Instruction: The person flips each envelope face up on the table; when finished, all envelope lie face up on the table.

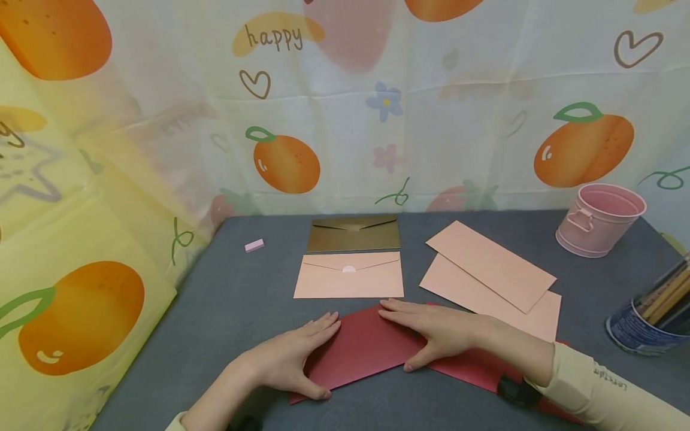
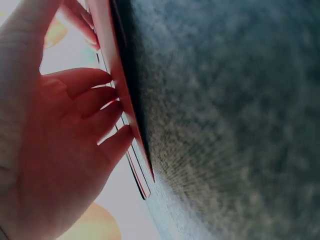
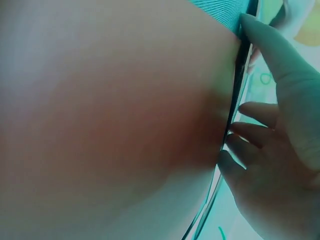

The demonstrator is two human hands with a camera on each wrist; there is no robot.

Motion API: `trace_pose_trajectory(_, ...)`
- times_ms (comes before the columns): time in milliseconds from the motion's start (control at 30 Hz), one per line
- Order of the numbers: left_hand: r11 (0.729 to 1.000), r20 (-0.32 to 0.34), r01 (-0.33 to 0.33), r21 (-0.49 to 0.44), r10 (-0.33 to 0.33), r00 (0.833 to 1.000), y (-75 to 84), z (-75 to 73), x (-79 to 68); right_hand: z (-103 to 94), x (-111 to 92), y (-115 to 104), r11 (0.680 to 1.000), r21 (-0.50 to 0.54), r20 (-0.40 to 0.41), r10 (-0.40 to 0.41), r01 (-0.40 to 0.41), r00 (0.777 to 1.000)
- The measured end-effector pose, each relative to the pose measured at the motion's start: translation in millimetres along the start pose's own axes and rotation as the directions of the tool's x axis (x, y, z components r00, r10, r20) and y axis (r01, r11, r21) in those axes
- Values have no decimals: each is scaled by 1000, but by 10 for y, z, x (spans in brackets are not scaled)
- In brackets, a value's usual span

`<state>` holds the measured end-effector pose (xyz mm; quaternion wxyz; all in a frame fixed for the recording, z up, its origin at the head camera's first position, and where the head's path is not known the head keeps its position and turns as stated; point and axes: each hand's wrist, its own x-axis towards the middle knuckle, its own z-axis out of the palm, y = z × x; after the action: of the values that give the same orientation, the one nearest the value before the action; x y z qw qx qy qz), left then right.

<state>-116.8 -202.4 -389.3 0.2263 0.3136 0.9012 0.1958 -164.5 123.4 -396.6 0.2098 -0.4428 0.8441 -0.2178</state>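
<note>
A red envelope (image 1: 361, 350) lies at a slant between the two hands near the front of the table. My left hand (image 1: 291, 359) grips its left end, fingers towards the far edge and thumb at the near edge. In the left wrist view the fingertips (image 2: 122, 132) meet the red paper, with a dark shadow beside it. My right hand (image 1: 439, 329) spans the other end, the thumb on the near side. Beneath the right forearm lies more red paper (image 1: 474, 371), partly hidden. The right wrist view shows that hand's fingers (image 3: 250, 132) touching a thin edge.
A pink envelope (image 1: 345, 284) and a gold-brown envelope (image 1: 353, 238) lie behind. Two pink envelopes (image 1: 490, 263) overlap to the right. A pink pail (image 1: 598, 221), a blue pen holder (image 1: 647, 329) and a small lilac block (image 1: 254, 245) stand around them. Patterned cloth hangs behind.
</note>
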Motion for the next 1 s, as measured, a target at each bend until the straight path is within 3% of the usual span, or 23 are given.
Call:
trace_pose_trajectory(200,999,-28,-32,17,32,999,-30,-49,-17,6,10,-8,999,-34,-43,-23,21,999)
trace_pose_trajectory(367,987,-81,-136,-87,129,988,-99,-115,-35,-11,37,-10,995,-72,-147,-85,75,986)
trace_pose_trajectory(500,956,-143,-215,-202,188,972,-152,-189,-57,-30,57,-15,987,-101,-236,-147,127,960)
trace_pose_trajectory(667,902,-249,-336,-273,271,930,-200,-255,-80,-40,71,-19,987,-66,-316,-159,146,935)
trace_pose_trajectory(800,870,-320,-376,-317,275,906,-217,-305,-96,-39,76,-6,984,-24,-394,-171,176,903)
trace_pose_trajectory(900,856,-359,-369,-363,237,903,-211,-346,-109,-40,85,7,971,-17,-454,-220,239,863)
trace_pose_trajectory(1000,852,-407,-372,-369,212,889,-218,-375,-118,-43,97,12,957,-37,-499,-268,288,824)
